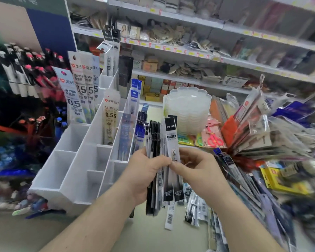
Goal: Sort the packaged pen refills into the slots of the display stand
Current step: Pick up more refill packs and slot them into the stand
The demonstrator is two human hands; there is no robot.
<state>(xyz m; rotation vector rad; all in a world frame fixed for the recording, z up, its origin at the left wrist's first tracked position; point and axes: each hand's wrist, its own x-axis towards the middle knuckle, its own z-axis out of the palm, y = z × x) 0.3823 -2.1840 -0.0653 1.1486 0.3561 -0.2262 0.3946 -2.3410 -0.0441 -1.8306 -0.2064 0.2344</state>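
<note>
The left hand [145,171] holds a fanned bundle of refill packs [155,142] in its grip beside the white display stand [75,157], while the right hand [196,171] pinches the front pack [172,139].

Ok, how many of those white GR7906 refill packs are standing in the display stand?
4 GR7906 packs, at the far left of the stand: one leaning out in front, three upright side by side behind it. Others may be hidden.
</note>
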